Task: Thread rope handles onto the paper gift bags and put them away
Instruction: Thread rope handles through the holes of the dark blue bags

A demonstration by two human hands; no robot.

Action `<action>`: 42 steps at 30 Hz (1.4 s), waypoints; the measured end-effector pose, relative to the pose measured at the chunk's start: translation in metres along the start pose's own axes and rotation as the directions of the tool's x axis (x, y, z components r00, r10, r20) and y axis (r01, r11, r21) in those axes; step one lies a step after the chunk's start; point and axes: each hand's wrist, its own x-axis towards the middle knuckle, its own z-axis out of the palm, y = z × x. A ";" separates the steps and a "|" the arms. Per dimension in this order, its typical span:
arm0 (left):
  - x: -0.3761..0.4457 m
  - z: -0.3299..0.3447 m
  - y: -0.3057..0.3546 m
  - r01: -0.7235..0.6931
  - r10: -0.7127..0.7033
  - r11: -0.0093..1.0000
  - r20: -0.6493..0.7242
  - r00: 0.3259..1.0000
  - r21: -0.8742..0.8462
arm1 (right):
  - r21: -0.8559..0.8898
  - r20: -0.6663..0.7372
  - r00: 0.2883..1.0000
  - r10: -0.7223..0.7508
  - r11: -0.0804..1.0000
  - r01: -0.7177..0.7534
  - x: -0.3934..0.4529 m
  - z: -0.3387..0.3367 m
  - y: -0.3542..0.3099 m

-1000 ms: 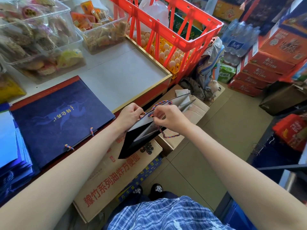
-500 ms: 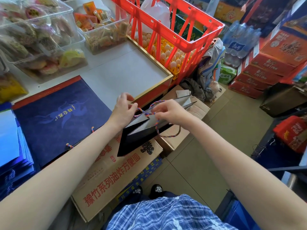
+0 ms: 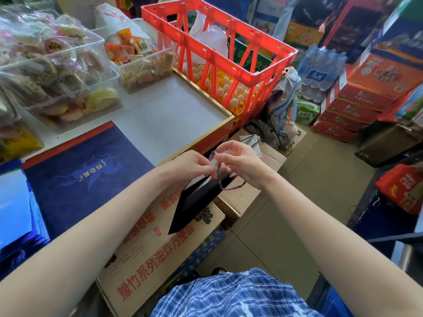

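Note:
A dark paper gift bag (image 3: 194, 202) hangs tilted in front of me, its mouth up under my hands. A braided rope handle (image 3: 220, 179) with red and blue strands runs from the bag's top edge and loops down to the right. My left hand (image 3: 194, 162) pinches the rope end at the bag's rim. Close beside it, my right hand (image 3: 240, 164) pinches the same rope, fingertips nearly touching the left ones. A finished navy bag (image 3: 87, 177) with a gold print lies flat on the counter to the left.
A stack of blue bags (image 3: 16, 213) lies at the far left. Clear snack tubs (image 3: 57, 72) and a white counter top (image 3: 174, 120) are behind. A red crate (image 3: 229, 65) over eggs, cardboard boxes (image 3: 155, 255) and stacked cartons (image 3: 357, 106) crowd the floor.
Both hands have come together above the bag's mouth and drawn the rope end up between their fingertips. The bag has swung to hang more steeply below them.

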 end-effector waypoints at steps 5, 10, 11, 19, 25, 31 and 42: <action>-0.003 0.000 0.007 0.075 -0.110 0.938 -0.088 0.990 -0.338 | 0.059 0.003 0.993 -0.122 0.991 0.122 -0.002 0.000 -0.006; -0.005 -0.009 0.012 0.203 -0.185 0.873 0.085 0.979 -0.444 | -0.206 0.017 0.965 -0.262 0.943 0.260 -0.003 0.013 -0.002; -0.004 -0.010 0.010 0.234 -0.216 0.819 0.096 0.972 -0.523 | -0.223 0.033 0.963 -0.268 0.937 0.268 -0.004 0.016 -0.001; 0.002 -0.016 -0.006 0.443 -0.435 0.757 0.135 0.890 -0.481 | -0.281 0.154 0.971 -0.181 0.934 0.219 -0.003 0.022 -0.005; -0.002 -0.010 -0.004 0.244 -0.267 0.961 -0.218 0.939 -0.126 | -0.341 -0.128 0.985 -0.114 0.938 0.064 0.010 0.020 0.021; -0.002 0.004 -0.006 0.089 -0.032 0.988 -0.400 0.916 0.127 | -0.097 -0.229 0.973 -0.038 0.995 0.016 0.010 0.026 0.025; -0.001 0.008 -0.015 0.038 -0.193 0.916 -0.355 0.915 -0.400 | -0.342 -0.102 0.994 -0.049 0.939 0.011 0.010 0.012 0.034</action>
